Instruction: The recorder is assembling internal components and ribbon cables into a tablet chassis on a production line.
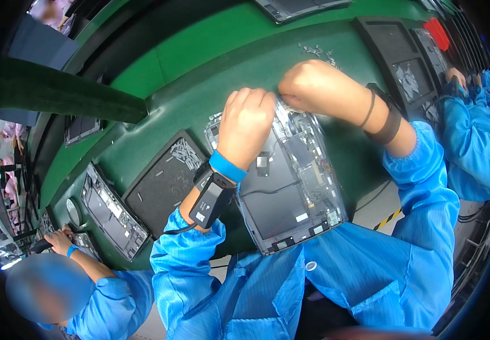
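Opened tablet chassis (pixel 290 187) lay on the green table (pixel 199 56) — left hand (pixel 248 124) flat upon it, fingers together; right hand (pixel 313 85) pinched shut at its top edge — contents unseen

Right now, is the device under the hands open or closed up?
Open. The device lies flat on the green mat with its cover off, showing the dark panel, boards and cables inside. Left hand and right hand work at its far edge.

My left hand (pixel 246 127) presses flat on opened tablet chassis (pixel 290 181); right hand (pixel 312 86) pinches its 12 o'clock edge, screws (pixel 317 52) just beyond.
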`<state>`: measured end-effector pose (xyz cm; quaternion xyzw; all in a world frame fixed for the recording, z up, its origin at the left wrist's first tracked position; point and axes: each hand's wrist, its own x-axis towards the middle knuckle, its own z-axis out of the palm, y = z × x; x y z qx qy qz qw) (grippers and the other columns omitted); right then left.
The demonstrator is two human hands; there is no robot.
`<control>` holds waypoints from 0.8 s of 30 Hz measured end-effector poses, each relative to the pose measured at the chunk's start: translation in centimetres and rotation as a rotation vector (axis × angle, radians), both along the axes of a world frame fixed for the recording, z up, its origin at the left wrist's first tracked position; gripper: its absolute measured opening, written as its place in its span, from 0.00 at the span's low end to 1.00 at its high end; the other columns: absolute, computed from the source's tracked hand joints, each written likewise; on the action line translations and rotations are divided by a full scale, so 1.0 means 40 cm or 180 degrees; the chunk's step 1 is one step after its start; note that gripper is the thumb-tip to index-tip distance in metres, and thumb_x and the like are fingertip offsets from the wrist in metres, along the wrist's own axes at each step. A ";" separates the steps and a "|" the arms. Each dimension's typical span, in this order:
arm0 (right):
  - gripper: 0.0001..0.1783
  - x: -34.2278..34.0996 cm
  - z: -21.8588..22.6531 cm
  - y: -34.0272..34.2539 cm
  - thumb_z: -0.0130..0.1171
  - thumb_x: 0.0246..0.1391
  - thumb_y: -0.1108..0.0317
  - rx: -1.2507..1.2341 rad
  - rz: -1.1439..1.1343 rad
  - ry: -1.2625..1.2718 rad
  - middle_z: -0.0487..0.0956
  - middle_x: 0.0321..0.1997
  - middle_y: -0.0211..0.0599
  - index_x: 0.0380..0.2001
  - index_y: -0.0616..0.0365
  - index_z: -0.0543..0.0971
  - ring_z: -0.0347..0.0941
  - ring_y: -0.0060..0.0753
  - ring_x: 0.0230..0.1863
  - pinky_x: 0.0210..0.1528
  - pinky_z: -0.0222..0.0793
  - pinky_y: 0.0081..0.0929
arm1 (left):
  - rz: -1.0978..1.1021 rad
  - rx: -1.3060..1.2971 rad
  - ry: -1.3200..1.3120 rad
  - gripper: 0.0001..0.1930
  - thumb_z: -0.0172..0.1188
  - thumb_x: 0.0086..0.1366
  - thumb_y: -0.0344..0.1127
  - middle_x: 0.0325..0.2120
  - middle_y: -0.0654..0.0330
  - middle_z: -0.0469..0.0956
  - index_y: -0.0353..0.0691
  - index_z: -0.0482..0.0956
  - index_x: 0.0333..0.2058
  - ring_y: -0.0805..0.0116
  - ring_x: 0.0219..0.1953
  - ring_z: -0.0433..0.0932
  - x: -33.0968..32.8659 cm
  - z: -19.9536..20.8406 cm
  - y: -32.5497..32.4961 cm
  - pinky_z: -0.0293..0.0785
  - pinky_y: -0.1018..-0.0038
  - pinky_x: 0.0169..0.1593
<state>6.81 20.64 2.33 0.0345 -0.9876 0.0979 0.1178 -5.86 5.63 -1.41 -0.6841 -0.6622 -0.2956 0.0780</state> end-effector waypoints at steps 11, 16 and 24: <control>0.07 0.013 -0.001 0.018 0.60 0.44 0.70 -0.0264 0.0062 0.0001 0.75 0.20 0.44 0.18 0.60 0.75 0.75 0.49 0.26 0.31 0.72 0.39 | -0.0201 0.0120 -0.0116 0.05 0.65 0.53 0.27 0.29 0.56 0.79 0.36 0.81 0.31 0.56 0.33 0.77 -0.019 0.000 0.007 0.74 0.64 0.40; 0.09 0.015 -0.014 0.016 0.61 0.44 0.70 -0.0034 0.0127 0.0110 0.76 0.19 0.44 0.16 0.62 0.74 0.77 0.48 0.25 0.30 0.74 0.38 | -0.0250 0.0107 -0.0237 0.05 0.64 0.54 0.27 0.28 0.56 0.80 0.35 0.81 0.31 0.56 0.32 0.77 -0.017 0.002 0.009 0.75 0.64 0.40; 0.07 0.016 0.003 0.014 0.61 0.42 0.70 -0.0023 0.0092 -0.0090 0.78 0.19 0.44 0.17 0.61 0.76 0.78 0.47 0.25 0.29 0.75 0.38 | -0.0233 -0.0015 0.0087 0.06 0.63 0.54 0.28 0.30 0.55 0.78 0.35 0.79 0.32 0.56 0.34 0.77 -0.010 0.010 0.004 0.74 0.63 0.41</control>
